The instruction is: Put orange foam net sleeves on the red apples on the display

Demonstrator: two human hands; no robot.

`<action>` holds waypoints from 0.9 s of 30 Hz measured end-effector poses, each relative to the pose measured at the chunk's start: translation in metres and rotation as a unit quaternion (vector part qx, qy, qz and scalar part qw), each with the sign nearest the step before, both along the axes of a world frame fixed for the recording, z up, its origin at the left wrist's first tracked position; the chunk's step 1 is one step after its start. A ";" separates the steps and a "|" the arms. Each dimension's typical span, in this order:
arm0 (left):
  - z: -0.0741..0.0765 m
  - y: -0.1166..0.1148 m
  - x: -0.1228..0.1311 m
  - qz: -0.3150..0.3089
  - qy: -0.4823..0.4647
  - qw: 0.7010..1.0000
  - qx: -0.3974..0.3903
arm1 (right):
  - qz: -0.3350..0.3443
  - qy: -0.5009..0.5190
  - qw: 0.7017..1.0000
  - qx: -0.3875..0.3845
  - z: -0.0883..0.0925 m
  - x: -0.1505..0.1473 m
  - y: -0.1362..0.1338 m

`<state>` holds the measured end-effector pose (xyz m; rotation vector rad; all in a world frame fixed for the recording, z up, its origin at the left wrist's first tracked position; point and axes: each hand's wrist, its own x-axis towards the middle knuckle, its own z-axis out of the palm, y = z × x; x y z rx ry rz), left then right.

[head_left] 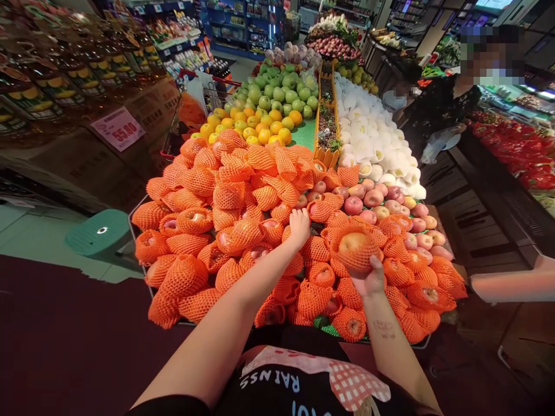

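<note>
My right hand [369, 281] holds up an apple in an orange foam net [355, 245] over the near part of the fruit stand; its fingers wrap under the net. My left hand [299, 226] reaches further in, fingers curled down onto the pile of netted apples [225, 219]; what it grips is hidden under the hand. Bare pink apples [381, 202] lie just beyond and to the right of both hands.
Behind the apples lie oranges [260, 124], green apples [281, 92] and white-netted fruit [373, 138]. A price sign [118, 128] hangs at left, a green stool [102, 232] stands on the floor. A person in dark clothes [437, 107] stands at right; another person's arm [511, 286] enters from the right edge.
</note>
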<state>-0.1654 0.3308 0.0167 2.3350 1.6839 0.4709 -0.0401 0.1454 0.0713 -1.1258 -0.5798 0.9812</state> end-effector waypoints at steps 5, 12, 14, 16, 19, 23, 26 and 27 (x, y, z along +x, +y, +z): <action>0.006 -0.005 -0.005 0.005 0.001 1.000 0.016 | -0.051 -0.246 0.967 0.036 0.004 -0.008 0.067; 0.025 -0.016 -0.036 0.050 -0.029 0.997 0.055 | 0.037 -0.643 0.757 -0.106 -0.004 -0.008 0.120; 0.030 -0.017 -0.053 0.071 -0.049 0.995 0.057 | 0.094 -0.691 0.705 -0.129 -0.008 -0.012 0.125; 0.033 -0.018 -0.074 0.086 -0.074 0.992 0.052 | 0.134 -0.730 0.655 -0.143 -0.009 -0.018 0.129; 0.037 -0.025 -0.107 0.098 -0.119 0.987 0.050 | 0.175 -0.780 0.580 -0.155 -0.006 -0.029 0.135; 0.047 -0.042 -0.138 0.089 -0.166 0.979 0.077 | 0.203 -0.806 0.526 -0.180 0.000 -0.044 0.143; 0.056 -0.054 -0.145 0.054 -0.185 0.977 0.088 | 0.190 -0.820 0.512 -0.172 0.000 -0.051 0.144; 0.058 -0.058 -0.145 0.034 -0.183 0.979 0.088 | 0.187 -0.824 0.510 -0.162 -0.001 -0.050 0.143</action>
